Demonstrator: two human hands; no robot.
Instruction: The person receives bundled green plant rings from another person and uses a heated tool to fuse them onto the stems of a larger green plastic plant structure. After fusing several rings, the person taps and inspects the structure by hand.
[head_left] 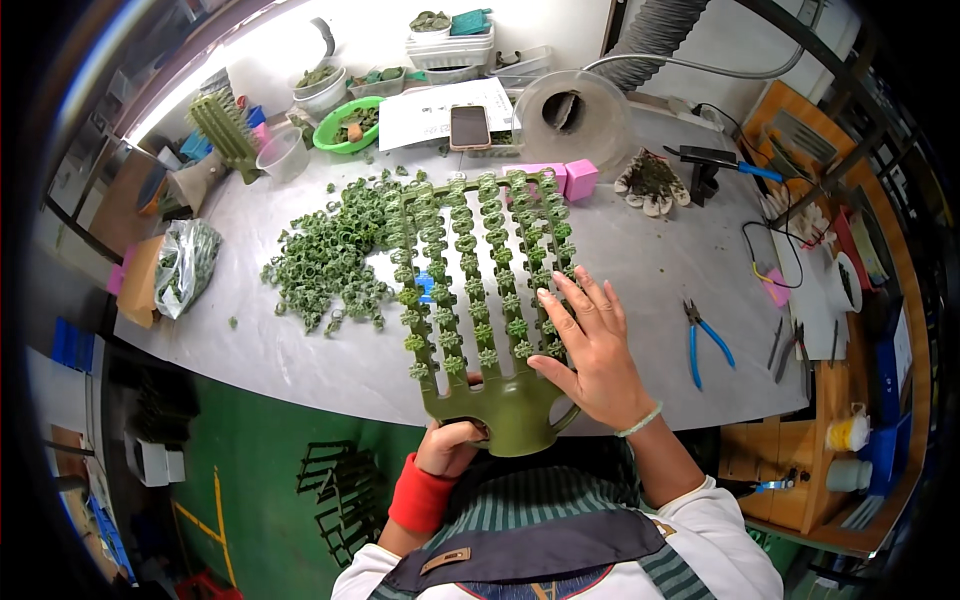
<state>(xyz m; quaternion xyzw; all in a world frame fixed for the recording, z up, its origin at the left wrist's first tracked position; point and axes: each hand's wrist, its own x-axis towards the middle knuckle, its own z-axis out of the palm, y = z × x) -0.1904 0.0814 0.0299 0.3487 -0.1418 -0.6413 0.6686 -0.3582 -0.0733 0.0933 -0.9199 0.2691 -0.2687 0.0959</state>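
A dark green rack (515, 405) is held over the near edge of the table, its long prongs lined with small pale-green ring-shaped pieces (465, 243). My left hand (448, 448) is closed around the rack's handle end at the lower left. Fingers spread, my right hand (598, 365) lies over the rack's right side, its fingertips at the outermost prong; whether they touch the pieces I cannot tell. To the left of the rack, a heap of loose green ring-shaped pieces (335, 255) is spread on the grey table (640, 235).
Blue-handled pliers (705, 345) lie right of my right hand. Behind the rack are pink blocks (580, 179), a phone (469, 128), a clear round container (575, 125) and a green bowl (345, 124). Gloves (652, 184) rest at back right, a plastic bag (187, 265) at left.
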